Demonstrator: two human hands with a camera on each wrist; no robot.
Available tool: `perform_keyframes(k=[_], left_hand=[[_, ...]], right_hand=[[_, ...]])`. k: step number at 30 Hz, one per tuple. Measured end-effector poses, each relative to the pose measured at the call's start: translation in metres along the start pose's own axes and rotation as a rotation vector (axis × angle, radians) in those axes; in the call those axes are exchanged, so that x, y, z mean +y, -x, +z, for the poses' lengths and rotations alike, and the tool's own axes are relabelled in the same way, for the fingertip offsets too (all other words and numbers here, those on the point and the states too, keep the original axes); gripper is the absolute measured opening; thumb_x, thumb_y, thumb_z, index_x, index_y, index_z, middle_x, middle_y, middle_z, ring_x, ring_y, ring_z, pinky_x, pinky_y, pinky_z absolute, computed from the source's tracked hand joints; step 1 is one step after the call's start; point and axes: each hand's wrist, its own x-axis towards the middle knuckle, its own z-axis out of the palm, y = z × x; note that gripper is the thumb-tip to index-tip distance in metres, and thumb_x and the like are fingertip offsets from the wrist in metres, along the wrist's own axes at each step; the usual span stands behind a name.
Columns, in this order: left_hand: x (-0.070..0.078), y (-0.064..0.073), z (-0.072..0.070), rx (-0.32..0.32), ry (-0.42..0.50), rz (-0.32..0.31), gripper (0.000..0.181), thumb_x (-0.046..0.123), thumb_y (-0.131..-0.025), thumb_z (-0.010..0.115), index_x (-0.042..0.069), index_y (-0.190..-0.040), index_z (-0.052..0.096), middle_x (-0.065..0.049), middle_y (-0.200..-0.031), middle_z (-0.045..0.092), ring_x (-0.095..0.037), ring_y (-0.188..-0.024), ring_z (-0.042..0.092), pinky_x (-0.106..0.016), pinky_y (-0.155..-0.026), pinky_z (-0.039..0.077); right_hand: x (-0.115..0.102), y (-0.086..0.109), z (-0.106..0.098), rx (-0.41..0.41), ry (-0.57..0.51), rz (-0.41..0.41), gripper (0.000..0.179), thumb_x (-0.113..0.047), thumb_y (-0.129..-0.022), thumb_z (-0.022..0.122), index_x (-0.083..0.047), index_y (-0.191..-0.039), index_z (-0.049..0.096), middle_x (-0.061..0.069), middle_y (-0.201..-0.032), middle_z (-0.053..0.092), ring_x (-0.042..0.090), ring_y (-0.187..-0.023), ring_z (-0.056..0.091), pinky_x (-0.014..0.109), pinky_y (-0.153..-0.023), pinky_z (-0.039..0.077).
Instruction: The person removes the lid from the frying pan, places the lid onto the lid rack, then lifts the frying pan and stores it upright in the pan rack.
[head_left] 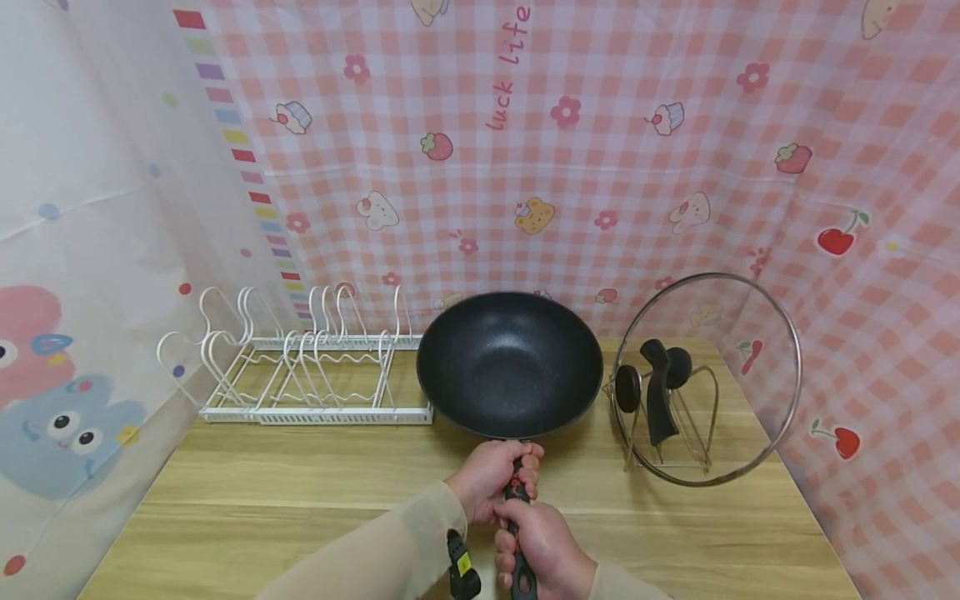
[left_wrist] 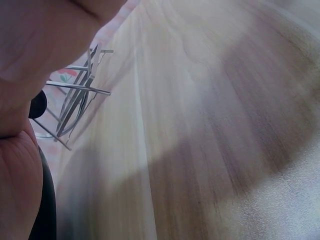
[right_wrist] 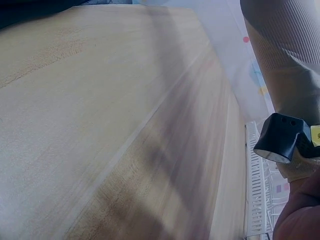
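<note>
So, the left hand (head_left: 491,475) is gripping the handle (head_left: 519,490) right behind the wok (head_left: 510,364), the right hand (head_left: 549,546) is clutching it farther back, and the wok's hovering or resting, can't tell, between the rack (head_left: 345,416) and lid (head_left: 735,379).

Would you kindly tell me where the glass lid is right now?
In the head view, the glass lid is on the right, at the wire stand, right of the black wok.

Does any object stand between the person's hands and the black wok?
Nothing visible does: the left hand and right hand directly grip the handle of the black wok, the left nearer its bowl.
</note>
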Motion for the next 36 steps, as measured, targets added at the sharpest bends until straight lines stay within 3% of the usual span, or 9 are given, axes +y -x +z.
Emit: perform_keyframes(k=[36], left_hand=[[0.0082,0.0056,0.0067,0.007,-0.016,0.041,0.012,0.016,-0.107,0.042,0.013,-0.102,0.052,0.011,-0.069,0.039,-0.004,-0.055,0.043,-0.018,-0.055,0.041]], right_hand=[[-0.0072,0.0052,0.0063,-0.003,0.009,-0.021,0.019,-0.022,-0.103,0.047,-0.02,-0.085,0.046,-0.012,-0.054,0.042,0.004,-0.046,0.046,0.021,-0.048,0.046]])
